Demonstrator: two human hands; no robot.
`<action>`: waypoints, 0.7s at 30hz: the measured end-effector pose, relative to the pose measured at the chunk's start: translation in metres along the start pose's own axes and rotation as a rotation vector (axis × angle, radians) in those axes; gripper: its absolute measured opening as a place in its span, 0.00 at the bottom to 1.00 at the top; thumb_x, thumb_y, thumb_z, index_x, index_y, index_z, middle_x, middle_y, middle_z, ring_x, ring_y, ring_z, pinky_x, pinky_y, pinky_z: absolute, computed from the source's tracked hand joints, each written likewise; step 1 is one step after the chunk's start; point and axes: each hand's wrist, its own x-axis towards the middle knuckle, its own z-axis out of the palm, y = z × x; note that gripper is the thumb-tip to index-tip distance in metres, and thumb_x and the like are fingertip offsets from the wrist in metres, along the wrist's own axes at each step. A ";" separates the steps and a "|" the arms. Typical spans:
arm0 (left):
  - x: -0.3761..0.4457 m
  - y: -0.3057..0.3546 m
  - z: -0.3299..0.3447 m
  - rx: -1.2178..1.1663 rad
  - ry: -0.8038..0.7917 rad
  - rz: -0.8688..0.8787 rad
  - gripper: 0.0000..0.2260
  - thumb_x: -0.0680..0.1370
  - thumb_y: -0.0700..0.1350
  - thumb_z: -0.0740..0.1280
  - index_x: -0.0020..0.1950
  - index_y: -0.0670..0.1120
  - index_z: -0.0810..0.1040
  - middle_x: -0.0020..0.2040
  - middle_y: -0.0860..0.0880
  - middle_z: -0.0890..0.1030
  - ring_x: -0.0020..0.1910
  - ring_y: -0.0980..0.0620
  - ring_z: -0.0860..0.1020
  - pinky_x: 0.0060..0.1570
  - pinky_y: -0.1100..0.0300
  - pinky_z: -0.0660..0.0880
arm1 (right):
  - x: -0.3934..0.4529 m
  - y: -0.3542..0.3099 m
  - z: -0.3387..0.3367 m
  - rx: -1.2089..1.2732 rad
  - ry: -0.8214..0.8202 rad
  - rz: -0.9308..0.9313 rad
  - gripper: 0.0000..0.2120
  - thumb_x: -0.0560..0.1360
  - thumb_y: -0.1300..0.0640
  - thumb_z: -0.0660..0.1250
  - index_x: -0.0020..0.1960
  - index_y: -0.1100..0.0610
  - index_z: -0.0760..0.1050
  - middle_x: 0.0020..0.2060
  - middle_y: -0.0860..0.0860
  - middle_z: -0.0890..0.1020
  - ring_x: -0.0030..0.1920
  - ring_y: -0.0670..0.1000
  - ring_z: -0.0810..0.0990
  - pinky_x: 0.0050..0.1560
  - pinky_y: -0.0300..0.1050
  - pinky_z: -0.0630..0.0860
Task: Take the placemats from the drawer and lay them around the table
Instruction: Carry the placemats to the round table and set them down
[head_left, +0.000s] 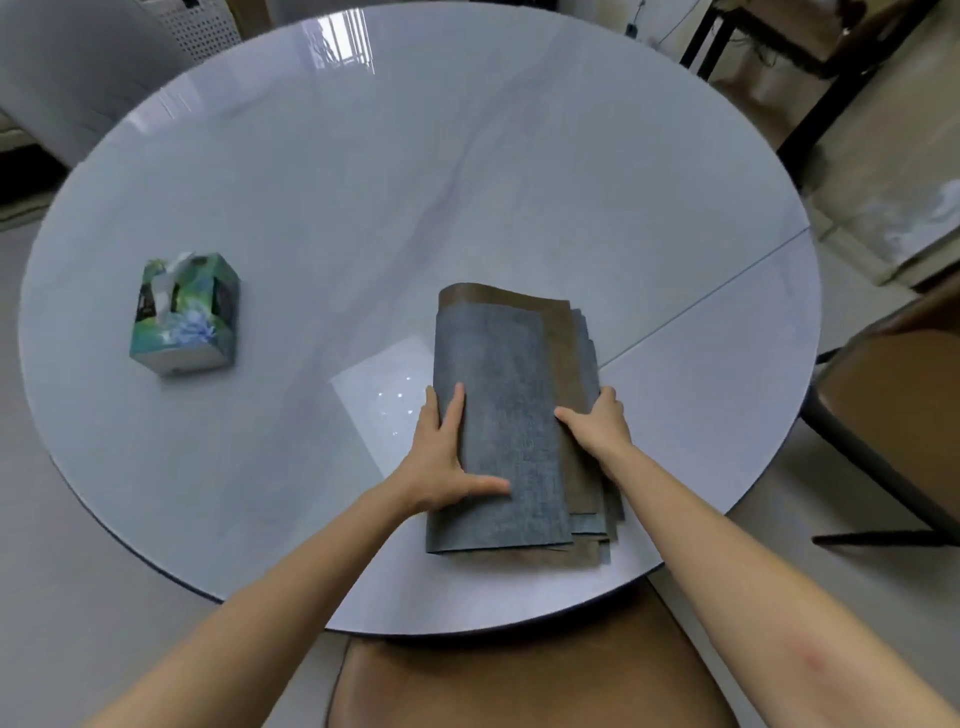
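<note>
A: Several placemats (514, 415) in one stack, lying on the near right part of the round table (363, 208), close to its near edge. Top mat grey-blue; a brown one shows beneath it along the far and right sides; more grey and brown edges are fanned out at the stack's right and near corners. Exact count: cannot tell.

B: Hands?

A: Left hand (441, 457) lies on the stack's left side. Fingers straight and flat on the grey top mat, thumb stretched across it toward the near end. Pressing, not gripping. One finger runs along the mat's left edge.

B: And the right?

A: Right hand (597, 421) is at the stack's right edge. Fingers are curled round the layered edges there and the thumb points inward onto the grey mat, so the edges are pinched between thumb and fingers. Which layers it holds: cannot tell.

B: Surroundings?

A: Glossy pale tabletop, with a straight seam running across its right portion, passing just beyond the stack. Tissue box (184, 312), green and blue floral print, one tissue sticking up, stands on the left side, well apart from the mats. Brown chair seat (519, 675) tucked at the near edge, directly below the stack. Second brown chair (893, 395) with dark frame at the right. Grey upholstered chair (78, 67) at far left.
</note>
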 end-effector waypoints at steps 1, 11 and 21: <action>-0.008 -0.006 0.009 0.230 -0.040 0.050 0.62 0.61 0.68 0.74 0.77 0.55 0.33 0.76 0.47 0.29 0.77 0.44 0.33 0.75 0.45 0.42 | -0.001 0.001 0.003 0.001 0.008 -0.006 0.41 0.70 0.43 0.71 0.74 0.59 0.56 0.70 0.59 0.65 0.68 0.60 0.67 0.67 0.57 0.68; -0.034 0.011 0.056 1.078 0.039 0.356 0.37 0.79 0.50 0.60 0.79 0.42 0.41 0.77 0.34 0.41 0.74 0.28 0.39 0.68 0.28 0.38 | -0.046 0.020 0.004 0.243 -0.087 -0.027 0.34 0.76 0.46 0.66 0.75 0.58 0.58 0.72 0.54 0.66 0.70 0.54 0.67 0.70 0.48 0.65; -0.053 0.015 0.034 0.970 0.060 0.304 0.34 0.81 0.59 0.55 0.78 0.39 0.50 0.77 0.34 0.55 0.73 0.27 0.57 0.69 0.37 0.61 | -0.080 0.027 -0.017 0.509 -0.125 0.151 0.37 0.66 0.45 0.76 0.67 0.62 0.67 0.58 0.56 0.78 0.55 0.55 0.80 0.52 0.49 0.78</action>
